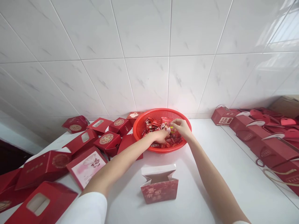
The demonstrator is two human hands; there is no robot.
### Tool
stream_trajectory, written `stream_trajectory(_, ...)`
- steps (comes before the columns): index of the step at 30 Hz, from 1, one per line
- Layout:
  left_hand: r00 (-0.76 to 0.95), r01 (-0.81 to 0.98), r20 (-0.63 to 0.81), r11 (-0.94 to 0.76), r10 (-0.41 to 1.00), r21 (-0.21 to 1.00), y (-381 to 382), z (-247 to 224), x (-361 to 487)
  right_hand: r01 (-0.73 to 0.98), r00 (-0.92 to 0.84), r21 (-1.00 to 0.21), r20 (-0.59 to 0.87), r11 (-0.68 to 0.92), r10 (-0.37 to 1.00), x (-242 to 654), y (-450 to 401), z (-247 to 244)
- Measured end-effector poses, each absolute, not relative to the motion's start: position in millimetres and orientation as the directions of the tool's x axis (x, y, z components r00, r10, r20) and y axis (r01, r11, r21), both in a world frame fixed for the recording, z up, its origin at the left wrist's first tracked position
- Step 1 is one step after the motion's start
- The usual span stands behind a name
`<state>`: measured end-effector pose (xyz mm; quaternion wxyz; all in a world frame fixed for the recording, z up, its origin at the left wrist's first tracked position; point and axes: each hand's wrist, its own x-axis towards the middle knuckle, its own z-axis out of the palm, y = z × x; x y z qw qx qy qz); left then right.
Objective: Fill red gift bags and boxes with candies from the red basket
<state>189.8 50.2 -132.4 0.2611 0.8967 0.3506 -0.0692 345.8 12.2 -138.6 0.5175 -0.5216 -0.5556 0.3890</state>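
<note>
A red plastic basket holds many small wrapped candies, mostly in red wrappers. My left hand reaches over its near rim, fingers curled down among the candies; the fingertips are hidden, so what they hold cannot be made out. On the right side of the basket, my right hand has thumb and forefinger pinched at the edge of a pink candy packet. In front of the basket stands a red paper gift box, upright, its white-lined top open toward me.
Several closed red gift boxes crowd the left side, some against the basket. Along the right stand rows of red handled boxes, with a brown cardboard box behind. A tiled wall rises behind the white tabletop.
</note>
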Motion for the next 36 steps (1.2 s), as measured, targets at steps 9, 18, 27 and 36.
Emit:
stream_trajectory(9, 0.644, 0.475, -0.216, -0.162, 0.734, 0.865, 52.6, -116.5, 168.2, 0.053, 0.023, -0.990, 0.135, 0.134, 0.991, 347.5, 4.7, -130.5)
stream_trajectory(18, 0.621, 0.320, -0.203, -0.009, 0.757, 0.947, 50.1, -114.0, 167.5, 0.043, -0.266, -0.995, 0.073, 0.088, 0.961, 349.5, 3.0, -134.1)
stream_trajectory(27, 0.676, 0.336, -0.232, -0.013, 0.699, 0.942, 54.1, -118.0, 162.5, 0.047, -0.133, -0.995, 0.085, 0.092, 0.987, 346.6, 4.4, -133.3)
stream_trajectory(36, 0.681, 0.294, -0.027, -0.240, 0.731, 0.925, 57.0, -121.0, 163.7, -0.047, -0.119, -0.993, 0.116, 0.111, 0.986, 349.3, 0.4, -129.5)
